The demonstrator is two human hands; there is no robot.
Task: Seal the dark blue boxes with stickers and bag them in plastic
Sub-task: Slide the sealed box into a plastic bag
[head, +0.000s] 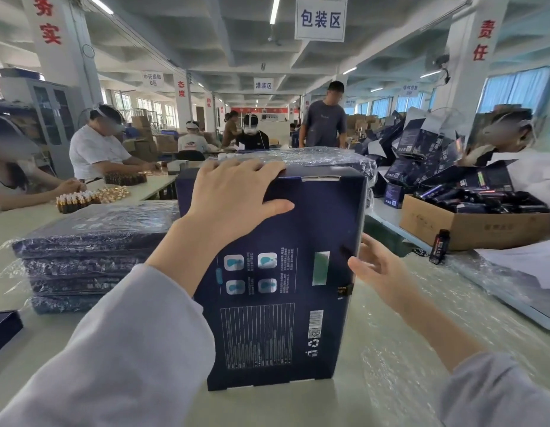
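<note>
The pale table (52, 328) carries one dark blue box (267, 318) standing upright at near centre, still unbagged. To its left lies a stack of bagged boxes (83, 251), so several seem finished. The left hand (233, 195) holds the box's top edge, fingers draped over it and thumb on the near face. The right hand (381, 269) is loosely spread and empty at the right edge, contact unclear. A small sticker (344, 290) already sits on that edge; bagging appears to remain.
</note>
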